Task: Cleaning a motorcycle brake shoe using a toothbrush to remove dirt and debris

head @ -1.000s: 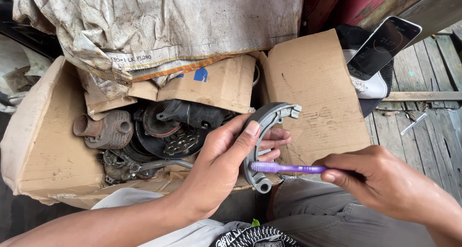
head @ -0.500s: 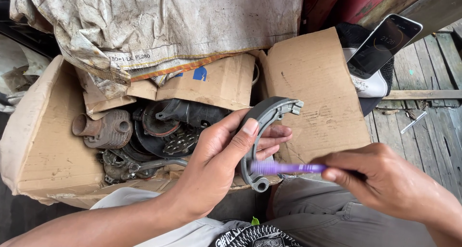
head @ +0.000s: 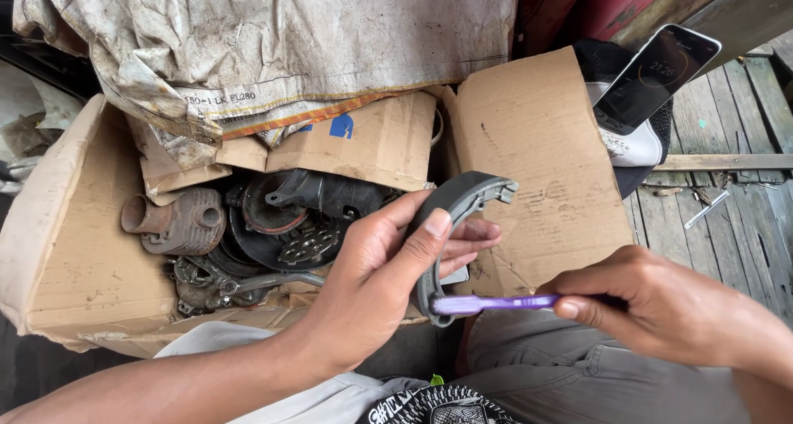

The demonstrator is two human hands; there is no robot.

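Left hand (head: 376,279) fingers are gripping the brake shoe (head: 446,226), arc standing upright, just in front of the box (head: 74,259). Right hand (head: 661,308) fingers are pinching a purple brush (head: 487,303), long axis level, its tip touching the shoe's lower end from the right.

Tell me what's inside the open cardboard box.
In the box: a rusty finned cylinder, dark round plates and other greasy metal parts. The inner flap and left hand cover the rest.
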